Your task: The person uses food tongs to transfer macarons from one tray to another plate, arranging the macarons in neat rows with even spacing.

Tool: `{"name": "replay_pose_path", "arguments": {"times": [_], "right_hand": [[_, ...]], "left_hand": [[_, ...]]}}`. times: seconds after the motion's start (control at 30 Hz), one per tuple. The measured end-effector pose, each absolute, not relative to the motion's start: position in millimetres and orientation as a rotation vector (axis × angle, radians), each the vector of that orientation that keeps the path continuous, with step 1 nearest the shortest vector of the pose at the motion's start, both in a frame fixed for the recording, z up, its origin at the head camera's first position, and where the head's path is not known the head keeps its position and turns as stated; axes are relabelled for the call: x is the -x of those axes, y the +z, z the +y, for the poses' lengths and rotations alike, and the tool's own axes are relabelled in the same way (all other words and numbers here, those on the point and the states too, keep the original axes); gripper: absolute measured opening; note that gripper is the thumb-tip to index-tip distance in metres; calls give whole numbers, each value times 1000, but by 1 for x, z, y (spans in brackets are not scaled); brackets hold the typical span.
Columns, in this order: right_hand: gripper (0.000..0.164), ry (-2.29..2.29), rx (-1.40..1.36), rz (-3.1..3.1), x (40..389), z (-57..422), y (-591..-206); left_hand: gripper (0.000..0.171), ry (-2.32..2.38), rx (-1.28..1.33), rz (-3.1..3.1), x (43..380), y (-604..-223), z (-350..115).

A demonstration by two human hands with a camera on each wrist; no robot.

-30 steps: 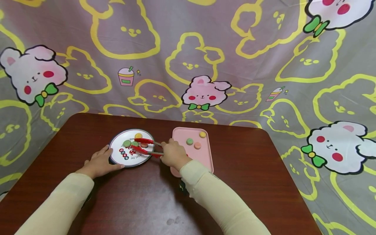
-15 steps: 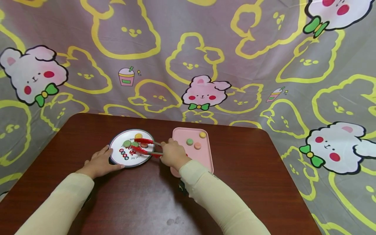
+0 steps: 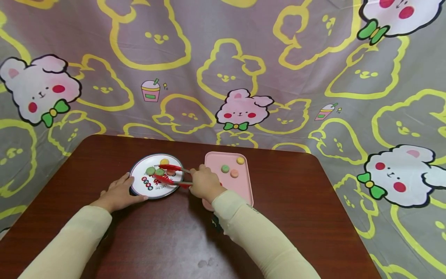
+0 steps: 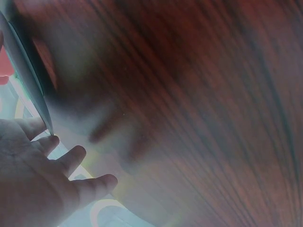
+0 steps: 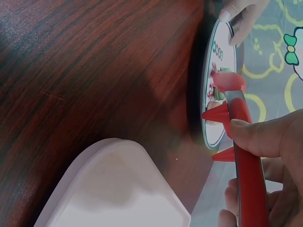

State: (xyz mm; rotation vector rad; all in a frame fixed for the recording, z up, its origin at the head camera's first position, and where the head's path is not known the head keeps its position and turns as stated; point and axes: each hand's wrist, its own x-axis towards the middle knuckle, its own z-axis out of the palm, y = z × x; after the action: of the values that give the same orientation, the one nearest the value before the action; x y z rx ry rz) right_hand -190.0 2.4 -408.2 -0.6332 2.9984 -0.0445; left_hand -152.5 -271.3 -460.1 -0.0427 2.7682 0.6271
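My right hand (image 3: 206, 183) grips red tongs (image 5: 251, 189) with metal-edged arms, the thumb lying along one arm. Their red tips hover over the white plate (image 3: 139, 192), spread apart around a green macaron (image 3: 159, 171). A second green macaron (image 3: 150, 171) lies just left of it, a yellow macaron (image 3: 164, 162) behind, and a pink macaron (image 3: 171, 172) partly hidden between the tong arms. Fingers spread, my left hand (image 3: 118, 192) rests at the plate's left edge, the thumb by its front rim. The left wrist view shows that hand's fingers (image 4: 73, 158) beside the plate's underside.
A pink tray (image 3: 245, 190) stands right of the plate, partly under my right forearm. On it lie a green macaron (image 3: 225, 168), a pink macaron (image 3: 234, 173) and a yellow macaron (image 3: 240, 160). Behind the brown table (image 3: 285, 201) hangs a patterned cloth (image 3: 296, 77).
The tongs' nearer arm has shifted slightly toward the table's front, so the tips stand a little wider and more of the green macaron shows. Left hand, plate and tray stay put.
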Motion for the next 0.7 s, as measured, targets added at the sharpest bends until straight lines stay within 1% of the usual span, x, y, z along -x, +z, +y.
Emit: {"name": "replay_pose_path", "arguments": {"times": [0.23,0.7], "right_hand": [[58,-67,631,2997,191,5,-408],[61,-124,627,2993,191,13,-406]], "left_hand": [[115,614,37,2770,152,-456,-269],[114,616,33,2774,152,-455,-268]]}}
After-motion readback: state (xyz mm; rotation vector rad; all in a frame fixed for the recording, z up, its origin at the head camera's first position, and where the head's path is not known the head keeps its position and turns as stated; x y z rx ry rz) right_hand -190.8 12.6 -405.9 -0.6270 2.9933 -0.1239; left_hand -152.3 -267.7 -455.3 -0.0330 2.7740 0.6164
